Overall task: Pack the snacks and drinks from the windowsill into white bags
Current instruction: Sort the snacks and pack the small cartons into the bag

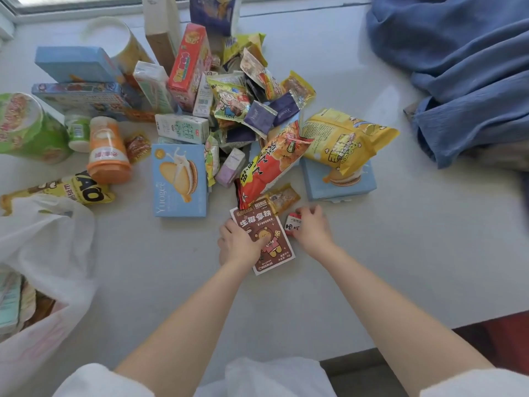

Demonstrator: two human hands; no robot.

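A heap of snacks and drinks covers the white windowsill (pixel 400 224). At its near edge my left hand (pixel 239 243) grips a brown flat packet with a bear drawing (pixel 270 247), thumb on its face. Just to the right, my right hand (pixel 312 227) curls round a small red-and-white packet (pixel 292 226). A white plastic bag (pixel 48 253) lies open at the left, with some packs inside it. A second white bag (pixel 274 373) shows at the bottom edge between my arms.
Behind my hands lie a red crisp bag (pixel 269 164), a yellow popcorn bag (pixel 343 141), two light blue biscuit boxes (pixel 179 181), an orange bottle (pixel 107 151), a green tub (pixel 25 127) and a milk carton (pixel 183 128). A blue cloth (pixel 458 73) is piled at the right.
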